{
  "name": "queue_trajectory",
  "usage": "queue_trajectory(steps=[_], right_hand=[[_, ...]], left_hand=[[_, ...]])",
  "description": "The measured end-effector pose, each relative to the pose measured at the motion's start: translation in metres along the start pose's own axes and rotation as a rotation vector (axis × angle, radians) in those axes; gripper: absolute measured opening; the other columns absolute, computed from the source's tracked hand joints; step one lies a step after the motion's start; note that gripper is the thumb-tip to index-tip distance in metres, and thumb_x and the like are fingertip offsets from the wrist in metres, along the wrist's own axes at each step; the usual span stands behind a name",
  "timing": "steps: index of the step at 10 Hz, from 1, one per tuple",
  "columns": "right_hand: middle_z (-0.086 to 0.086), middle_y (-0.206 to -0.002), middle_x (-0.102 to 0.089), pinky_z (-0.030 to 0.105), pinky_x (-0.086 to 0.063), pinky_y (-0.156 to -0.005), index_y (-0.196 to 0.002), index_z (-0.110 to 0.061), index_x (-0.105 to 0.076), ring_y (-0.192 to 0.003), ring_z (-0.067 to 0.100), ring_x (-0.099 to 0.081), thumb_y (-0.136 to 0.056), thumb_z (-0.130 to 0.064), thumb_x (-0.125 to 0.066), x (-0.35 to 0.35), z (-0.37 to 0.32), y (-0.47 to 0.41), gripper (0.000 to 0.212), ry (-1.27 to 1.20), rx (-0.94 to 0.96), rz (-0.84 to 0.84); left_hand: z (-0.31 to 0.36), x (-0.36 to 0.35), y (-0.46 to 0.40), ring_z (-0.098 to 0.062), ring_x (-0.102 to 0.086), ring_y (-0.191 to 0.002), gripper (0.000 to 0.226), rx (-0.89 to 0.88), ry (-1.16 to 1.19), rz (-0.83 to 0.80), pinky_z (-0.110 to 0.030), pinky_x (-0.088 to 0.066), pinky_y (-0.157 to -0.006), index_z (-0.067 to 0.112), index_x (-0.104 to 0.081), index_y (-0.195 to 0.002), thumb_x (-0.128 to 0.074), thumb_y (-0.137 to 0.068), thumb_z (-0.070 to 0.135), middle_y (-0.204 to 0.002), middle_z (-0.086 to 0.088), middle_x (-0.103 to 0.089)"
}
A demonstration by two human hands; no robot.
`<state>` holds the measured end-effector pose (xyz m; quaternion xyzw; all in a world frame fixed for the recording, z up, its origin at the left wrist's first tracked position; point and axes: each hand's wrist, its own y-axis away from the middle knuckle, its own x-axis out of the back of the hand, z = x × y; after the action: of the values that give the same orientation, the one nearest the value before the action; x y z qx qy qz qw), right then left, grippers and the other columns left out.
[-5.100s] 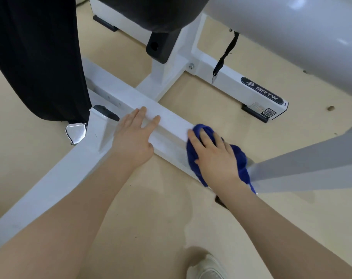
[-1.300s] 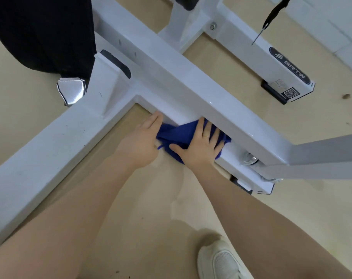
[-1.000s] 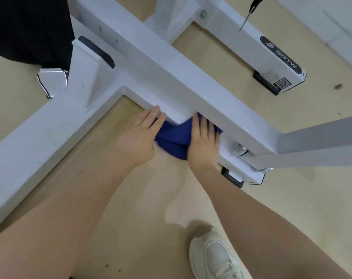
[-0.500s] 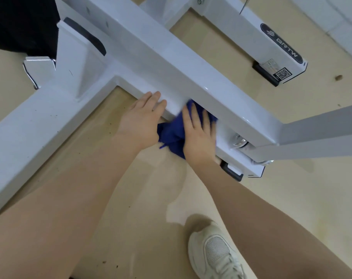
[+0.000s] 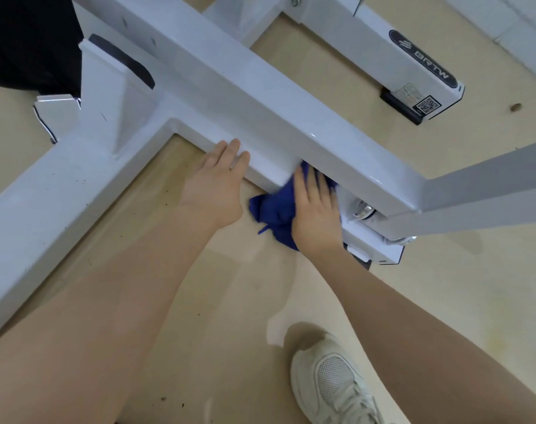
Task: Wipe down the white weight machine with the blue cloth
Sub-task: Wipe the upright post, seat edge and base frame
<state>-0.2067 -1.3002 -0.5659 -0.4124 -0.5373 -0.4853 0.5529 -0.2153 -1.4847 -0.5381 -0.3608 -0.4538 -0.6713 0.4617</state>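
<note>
1. Head cam looks down at the white weight machine (image 5: 260, 96), specifically its long floor beam, which runs from far left to near right.
2. Blue cloth (image 5: 272, 211) is bunched against the beam's near side face, low by the floor.
3. Right hand (image 5: 315, 215) presses it flat, fingers straight and pointing under the upper rail.
4. Left hand (image 5: 217, 185) holds nothing, fingers straight, just resting on the beam's edge right beside the cloth.
5. So the right hand's the one doing the wiping; I'd guess the stroke follows the beam lengthwise, either toward the end cap or back to the corner joint.
</note>
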Motion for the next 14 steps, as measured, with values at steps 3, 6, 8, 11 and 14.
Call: queue_trajectory(steps=[3, 6, 8, 11, 14], right_hand=[[0.012, -0.158, 0.006, 0.036, -0.001, -0.119, -0.149, -0.005, 0.008, -0.146, 0.025, 0.002, -0.091, -0.014, -0.049, 0.007, -0.023, 0.01, 0.081, -0.121, -0.181, -0.13], [-0.001, -0.071, -0.052, 0.024, -0.043, -0.064, -0.104, -0.013, -0.045, -0.069, 0.017, -0.052, -0.092, -0.005, -0.042, 0.052, -0.041, 0.031, 0.015, -1.107, -0.609, -0.013], [-0.006, -0.075, -0.039, 0.023, -0.04, -0.063, -0.074, -0.018, -0.04, -0.07, 0.016, -0.044, -0.097, -0.009, -0.039, 0.056, -0.073, 0.01, 0.024, -1.675, -1.125, -0.172], [-0.006, -0.072, -0.037, 0.018, -0.036, -0.07, -0.087, -0.015, -0.043, -0.076, 0.013, -0.044, -0.098, -0.018, -0.038, 0.043, -0.03, 0.017, 0.013, -1.605, -1.282, -0.161], [0.006, -0.084, -0.058, 0.019, -0.051, -0.055, -0.115, -0.004, -0.051, -0.081, 0.016, -0.061, -0.096, -0.008, -0.05, 0.067, -0.047, 0.013, 0.019, -2.196, -1.278, -0.069]], left_hand=[[0.009, -0.002, 0.002, -0.018, 0.014, -0.144, 0.079, 0.049, -0.013, -0.048, -0.031, 0.004, -0.117, 0.017, 0.004, -0.15, -0.042, -0.086, 0.012, -0.157, -0.002, 0.016], [0.012, -0.006, 0.037, -0.016, -0.009, -0.145, 0.073, 0.124, 0.39, -0.022, -0.026, -0.022, -0.112, 0.01, -0.005, -0.15, -0.042, -0.088, 0.001, -0.158, 0.001, 0.006], [0.012, -0.002, 0.04, -0.01, -0.004, -0.145, 0.071, 0.054, 0.446, -0.018, -0.018, -0.015, -0.109, 0.011, -0.011, -0.149, -0.04, -0.086, -0.003, -0.158, 0.0, 0.002], [0.011, -0.008, 0.044, -0.009, -0.011, -0.144, 0.076, -0.048, 0.435, -0.06, -0.022, -0.028, -0.106, 0.026, -0.017, -0.149, -0.039, -0.084, -0.006, -0.157, 0.012, 0.004], [0.03, -0.014, 0.045, -0.014, -0.009, -0.145, 0.072, -0.134, 0.385, -0.074, -0.03, -0.024, -0.114, 0.018, -0.014, -0.149, -0.045, -0.087, -0.001, -0.158, 0.004, 0.001]])
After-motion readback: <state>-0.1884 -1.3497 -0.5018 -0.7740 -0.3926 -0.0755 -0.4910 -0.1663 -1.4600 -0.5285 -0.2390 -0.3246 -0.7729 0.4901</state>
